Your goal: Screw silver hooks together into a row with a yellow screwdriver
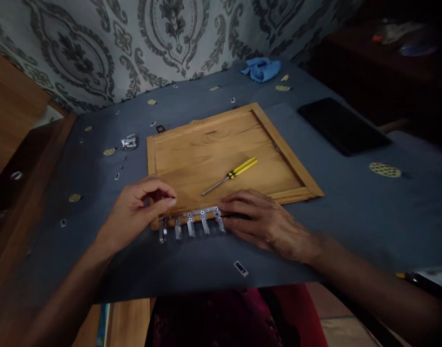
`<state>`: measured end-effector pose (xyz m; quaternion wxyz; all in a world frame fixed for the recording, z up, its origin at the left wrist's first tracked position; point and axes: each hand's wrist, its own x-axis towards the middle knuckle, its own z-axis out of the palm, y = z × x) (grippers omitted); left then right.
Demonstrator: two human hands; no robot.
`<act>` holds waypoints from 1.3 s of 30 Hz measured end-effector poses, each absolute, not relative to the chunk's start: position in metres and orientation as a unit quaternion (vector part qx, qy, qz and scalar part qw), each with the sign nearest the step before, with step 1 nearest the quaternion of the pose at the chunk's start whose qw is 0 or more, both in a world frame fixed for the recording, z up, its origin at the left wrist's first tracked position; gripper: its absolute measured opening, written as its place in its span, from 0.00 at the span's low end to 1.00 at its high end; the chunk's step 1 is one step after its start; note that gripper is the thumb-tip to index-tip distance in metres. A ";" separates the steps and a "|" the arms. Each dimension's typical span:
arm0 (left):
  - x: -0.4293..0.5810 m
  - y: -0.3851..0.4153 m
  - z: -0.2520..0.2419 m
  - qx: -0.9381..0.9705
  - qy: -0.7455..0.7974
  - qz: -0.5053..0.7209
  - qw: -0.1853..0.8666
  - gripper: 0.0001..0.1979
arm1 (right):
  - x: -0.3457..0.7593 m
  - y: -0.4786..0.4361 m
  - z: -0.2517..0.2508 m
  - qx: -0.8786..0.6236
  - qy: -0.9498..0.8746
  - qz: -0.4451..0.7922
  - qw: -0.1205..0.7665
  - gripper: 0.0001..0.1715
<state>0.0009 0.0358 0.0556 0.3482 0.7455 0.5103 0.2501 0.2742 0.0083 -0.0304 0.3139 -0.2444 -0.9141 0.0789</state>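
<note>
A wooden framed board [210, 154] lies on the dark cloth. Along its near edge runs a metal hook rail [202, 219] with several hooks hanging toward me. My left hand [143, 202] is pinched over the board's near left corner, above the rail's left end; whatever is between thumb and forefinger is too small to make out. Resting at the rail's right end, my right hand [262, 219] touches it with loosely bent, slightly spread fingers. A yellow and black screwdriver [240, 168] lies on the board, its tip toward the near left.
Small metal pieces [129, 141] sit left of the board, with tiny screws [122, 166] nearby. A blue cloth [262, 70] lies at the back, and a black flat device [344, 125] at the right. The table cloth [279, 284] ends near my lap.
</note>
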 end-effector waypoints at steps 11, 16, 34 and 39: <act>0.043 0.037 0.054 0.679 0.466 0.165 0.543 0.03 | 0.273 0.009 -0.027 -0.252 -0.913 0.084 0.310 0.14; 0.050 0.039 0.041 0.733 0.444 0.126 0.500 0.03 | 0.274 0.008 -0.030 -0.263 -0.912 0.079 0.304 0.12; 0.053 0.055 0.036 0.720 0.415 0.029 0.555 0.03 | 0.275 0.007 -0.031 -0.265 -0.913 0.068 0.301 0.12; 0.057 0.058 0.038 0.706 0.410 0.014 0.577 0.04 | 0.274 0.008 -0.033 -0.266 -0.911 0.059 0.308 0.12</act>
